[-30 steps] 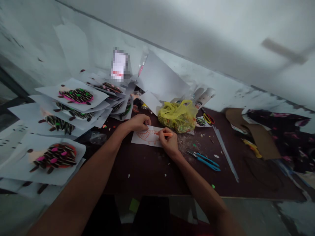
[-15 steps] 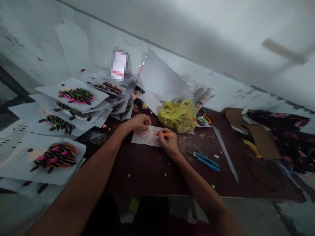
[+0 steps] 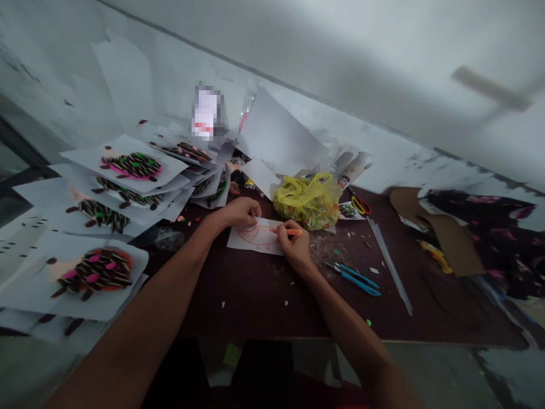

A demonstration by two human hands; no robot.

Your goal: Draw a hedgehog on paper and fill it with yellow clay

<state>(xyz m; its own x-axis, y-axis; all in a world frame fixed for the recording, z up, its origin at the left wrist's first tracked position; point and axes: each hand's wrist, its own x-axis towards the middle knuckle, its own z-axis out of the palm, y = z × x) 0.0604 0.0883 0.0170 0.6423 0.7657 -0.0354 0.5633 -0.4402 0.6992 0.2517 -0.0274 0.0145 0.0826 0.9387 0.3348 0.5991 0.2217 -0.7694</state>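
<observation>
A small white sheet of paper (image 3: 251,244) lies on the dark table, bearing an orange outline of a hedgehog-like shape with short legs and stripes. My right hand (image 3: 297,247) is closed around an orange marker (image 3: 293,232), its tip touching the drawing's right part. My left hand (image 3: 244,213) is curled at the sheet's upper left edge, thumb and fingertips on the paper, holding it steady. Just behind the sheet sits a yellow plastic bag (image 3: 309,204) filled with small bits.
Stacked paper sheets with hedgehog pictures (image 3: 97,272) cover the left side. Blue thread snips (image 3: 357,281) and clear sticks (image 3: 392,267) lie to the right, with scissors (image 3: 361,205) behind. A bright phone-like screen (image 3: 206,113) and a large white sheet (image 3: 279,133) lean against the wall.
My right hand and the marker have shifted slightly right along the drawing's upper outline. More orange strokes show there. My left hand stays in place.
</observation>
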